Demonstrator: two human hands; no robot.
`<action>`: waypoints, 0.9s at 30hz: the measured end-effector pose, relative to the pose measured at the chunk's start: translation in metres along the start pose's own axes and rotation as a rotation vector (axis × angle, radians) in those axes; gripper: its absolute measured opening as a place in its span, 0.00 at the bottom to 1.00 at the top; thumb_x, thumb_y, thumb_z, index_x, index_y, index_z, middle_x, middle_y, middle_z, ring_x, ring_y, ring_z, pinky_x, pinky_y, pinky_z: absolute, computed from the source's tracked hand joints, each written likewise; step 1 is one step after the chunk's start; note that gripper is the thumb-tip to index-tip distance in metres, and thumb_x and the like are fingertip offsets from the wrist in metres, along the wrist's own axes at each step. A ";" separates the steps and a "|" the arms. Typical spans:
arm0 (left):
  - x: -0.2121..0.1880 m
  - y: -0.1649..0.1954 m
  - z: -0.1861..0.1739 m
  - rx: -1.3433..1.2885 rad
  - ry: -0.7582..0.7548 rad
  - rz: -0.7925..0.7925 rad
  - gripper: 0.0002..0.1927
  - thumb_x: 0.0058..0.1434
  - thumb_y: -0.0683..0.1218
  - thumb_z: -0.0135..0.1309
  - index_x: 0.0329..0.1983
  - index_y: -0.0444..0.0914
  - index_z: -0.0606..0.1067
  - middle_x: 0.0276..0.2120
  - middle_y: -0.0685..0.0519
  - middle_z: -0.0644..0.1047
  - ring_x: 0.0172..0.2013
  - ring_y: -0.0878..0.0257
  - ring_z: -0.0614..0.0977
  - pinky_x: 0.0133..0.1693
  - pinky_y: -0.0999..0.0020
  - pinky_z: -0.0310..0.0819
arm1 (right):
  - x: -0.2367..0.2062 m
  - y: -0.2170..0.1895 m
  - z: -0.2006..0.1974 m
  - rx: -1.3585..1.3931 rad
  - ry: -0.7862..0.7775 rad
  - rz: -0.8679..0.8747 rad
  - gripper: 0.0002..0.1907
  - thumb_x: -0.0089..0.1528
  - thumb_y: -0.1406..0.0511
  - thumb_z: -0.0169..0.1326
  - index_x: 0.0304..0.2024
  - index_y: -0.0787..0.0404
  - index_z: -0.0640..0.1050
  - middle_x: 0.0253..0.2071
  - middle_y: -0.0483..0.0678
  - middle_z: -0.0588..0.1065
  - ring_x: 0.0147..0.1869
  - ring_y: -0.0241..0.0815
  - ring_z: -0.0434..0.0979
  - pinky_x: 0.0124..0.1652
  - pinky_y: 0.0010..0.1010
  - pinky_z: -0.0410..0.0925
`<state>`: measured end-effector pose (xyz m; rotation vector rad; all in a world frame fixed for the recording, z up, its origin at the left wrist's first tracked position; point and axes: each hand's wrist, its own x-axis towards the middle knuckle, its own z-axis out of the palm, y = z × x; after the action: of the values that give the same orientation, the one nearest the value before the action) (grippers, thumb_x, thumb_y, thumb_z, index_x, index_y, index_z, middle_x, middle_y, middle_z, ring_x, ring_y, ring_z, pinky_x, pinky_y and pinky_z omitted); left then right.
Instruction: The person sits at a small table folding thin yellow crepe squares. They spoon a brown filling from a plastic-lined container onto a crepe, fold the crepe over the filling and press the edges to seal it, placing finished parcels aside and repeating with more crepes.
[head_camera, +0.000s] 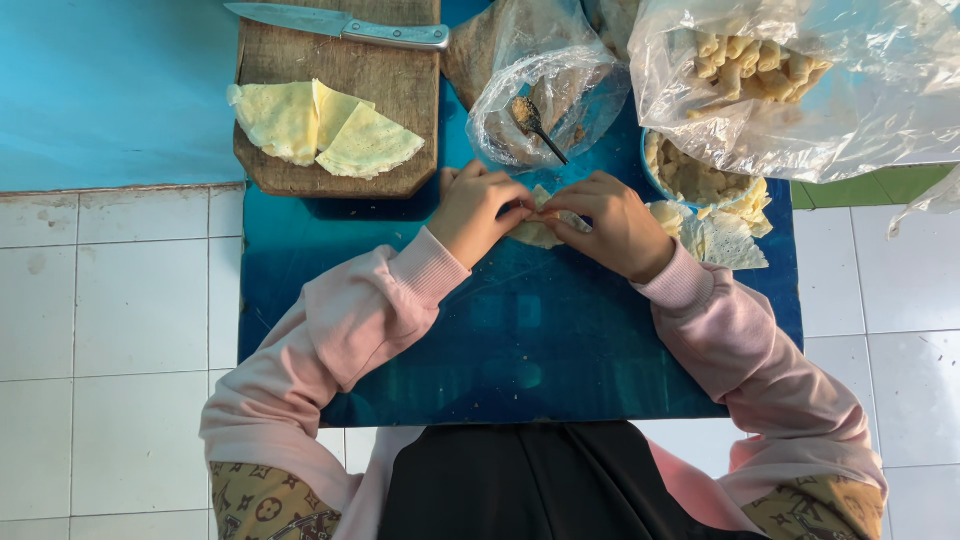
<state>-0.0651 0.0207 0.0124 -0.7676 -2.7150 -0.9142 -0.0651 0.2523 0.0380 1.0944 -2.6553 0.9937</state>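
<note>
White floor tiles (120, 330) surrounded a low blue tabletop (520, 340), and we sat over it with pink sleeves reaching forward. Our left hand (478, 212) and right hand (610, 222) met near the far middle of the tabletop, both pinched narrowly on one thin pale crepe wrapper (538, 234), fingertips touching it from either side. Most of that wrapper lay hidden under the fingers; what showed was a soft, yellowish, floppy sheet lying flat on the blue surface, its edges apparently being folded inward. Whether filling already sat inside it, we could not tell.

As for progress, we judged the work to be somewhere in its middle. A clear plastic bag (800, 90) at the far right already held a pile of finished rolls (750, 62), and a blue bowl (690, 180) beneath it held more pale pieces. Just beside our right hand lay a few loose triangular wrappers (725, 238). On the wooden cutting board (340, 150) to the far left rested several folded wrappers (320, 125) not yet used, with a knife (340, 25) along the board's far edge. A smaller open bag (545, 100) with a spoon (535, 125) of brownish filling stood just beyond our hands.
</note>
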 end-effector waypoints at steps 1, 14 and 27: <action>0.000 0.000 -0.001 0.034 0.022 0.036 0.04 0.57 0.51 0.65 0.34 0.50 0.82 0.34 0.64 0.80 0.42 0.61 0.75 0.46 0.58 0.57 | 0.001 0.001 0.000 -0.002 0.005 -0.010 0.08 0.57 0.67 0.65 0.40 0.58 0.84 0.43 0.48 0.82 0.44 0.50 0.78 0.44 0.38 0.71; -0.001 -0.001 0.003 0.175 0.085 0.160 0.05 0.60 0.52 0.64 0.36 0.49 0.83 0.36 0.64 0.78 0.45 0.62 0.74 0.49 0.58 0.57 | 0.006 0.017 0.001 0.067 -0.014 -0.020 0.08 0.59 0.67 0.65 0.42 0.58 0.84 0.43 0.46 0.81 0.45 0.48 0.79 0.46 0.37 0.71; -0.002 -0.005 0.004 0.256 0.068 0.194 0.07 0.60 0.53 0.63 0.37 0.47 0.82 0.37 0.63 0.77 0.47 0.61 0.73 0.51 0.59 0.58 | 0.009 0.009 0.000 0.061 -0.034 0.035 0.12 0.59 0.65 0.66 0.44 0.59 0.82 0.42 0.46 0.80 0.44 0.48 0.77 0.43 0.37 0.70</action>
<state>-0.0662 0.0189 0.0057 -0.9058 -2.5740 -0.5281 -0.0778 0.2514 0.0366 1.0900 -2.6969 1.0789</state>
